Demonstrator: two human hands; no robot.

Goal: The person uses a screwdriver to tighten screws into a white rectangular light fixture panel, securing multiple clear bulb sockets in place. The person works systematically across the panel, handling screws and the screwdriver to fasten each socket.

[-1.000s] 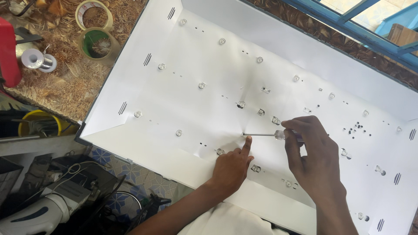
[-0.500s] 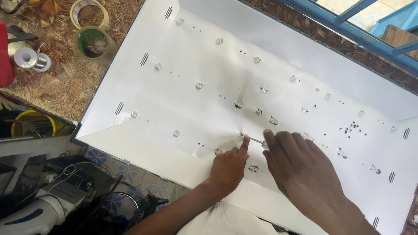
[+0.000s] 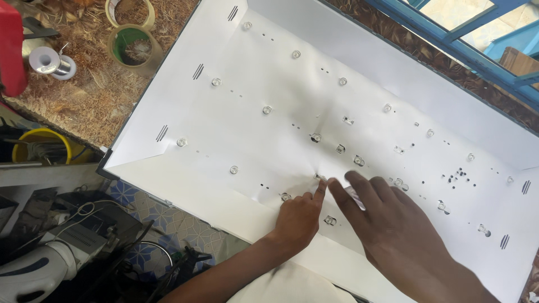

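Pressing down on white reflector sheet (image 3: 292,84) of a large flat panel, near its front edge: left hand (image 3: 298,216) loosely curled, index fingertip on a small raised spot by a clear lens (image 3: 286,196); right hand (image 3: 393,224) flat and spread just beside it, fingers touching the sheet, a small pale object half hidden beneath them, grasp impossible to tell. Dotted across the sheet, rows of more clear lenses. Off to the left on the straw-strewn worktop (image 3: 95,95), tape rolls (image 3: 132,45) and a solder spool (image 3: 50,62).
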